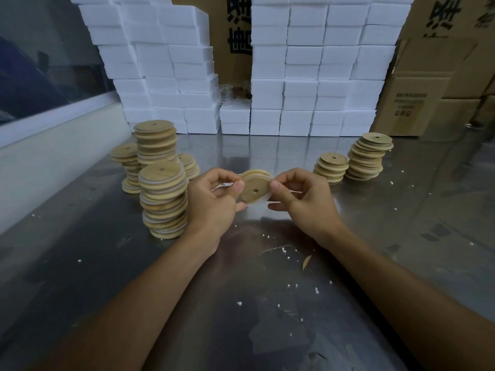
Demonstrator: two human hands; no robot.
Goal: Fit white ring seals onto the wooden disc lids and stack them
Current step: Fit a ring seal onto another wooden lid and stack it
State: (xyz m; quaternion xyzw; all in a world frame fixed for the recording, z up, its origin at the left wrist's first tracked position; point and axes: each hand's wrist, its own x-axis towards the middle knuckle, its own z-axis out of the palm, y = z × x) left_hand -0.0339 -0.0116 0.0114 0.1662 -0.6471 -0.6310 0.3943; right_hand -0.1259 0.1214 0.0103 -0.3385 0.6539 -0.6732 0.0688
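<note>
A round wooden lid (254, 187) with a small hole is held tilted above the steel table (267, 303), a white ring seal (261, 200) partly round its lower edge. My left hand (214, 199) pinches the lid's left rim and my right hand (300, 196) pinches its right rim. To the left stand stacks of lids with white seals (163, 199), with taller ones behind (155, 143). At the right are two stacks of bare wooden lids (332, 167) (369, 156).
White foam blocks (308, 76) are piled in a wall along the back of the table. Cardboard boxes (428, 89) stand at the back right. Small foam crumbs and a wood sliver (306, 262) lie on the table in front of my hands.
</note>
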